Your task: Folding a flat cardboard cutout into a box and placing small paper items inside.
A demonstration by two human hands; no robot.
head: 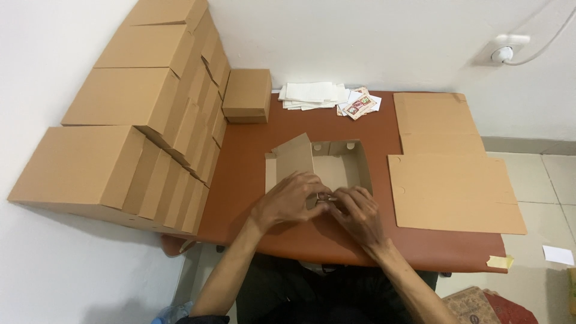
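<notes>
While folding, left hand (289, 200), right hand (356, 211), apparently pressing box (342, 163) flap

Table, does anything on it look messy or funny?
Mostly tidy. The papers at the back are fanned unevenly, with a card lying crooked beside them. A flat cardboard sheet sticks out past the table edge on the right.
</notes>
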